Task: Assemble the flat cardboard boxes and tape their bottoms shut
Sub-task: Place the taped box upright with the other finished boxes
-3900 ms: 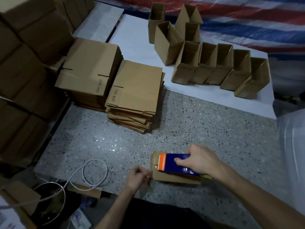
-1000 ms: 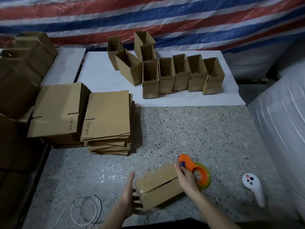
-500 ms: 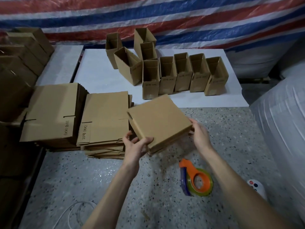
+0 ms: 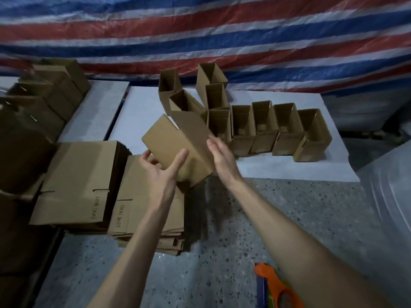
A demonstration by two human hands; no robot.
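I hold an assembled brown cardboard box (image 4: 173, 143) in the air, tilted, its long side facing me. My left hand (image 4: 162, 172) grips its lower near corner, thumb on the front face and fingers curled behind. My right hand (image 4: 222, 158) lies flat against the box's right side with straight fingers. The box hangs just in front of a row of assembled open-topped boxes (image 4: 262, 130) standing on a white sheet (image 4: 278, 170). Two stacks of flat boxes (image 4: 77, 181) lie at the left. The orange tape dispenser (image 4: 273, 285) rests on the speckled floor by my right forearm.
Larger brown cartons (image 4: 44, 96) are piled along the left edge. A striped red, white and blue tarp (image 4: 222, 30) hangs behind the white sheet. A white wrapped bale (image 4: 389, 196) stands at the right. Bare speckled floor (image 4: 255, 218) lies between the flat stacks and the bale.
Both hands have carried the box up and forward toward the row of assembled boxes and turned it on end. The tape dispenser stays on the floor, released about a second ago.
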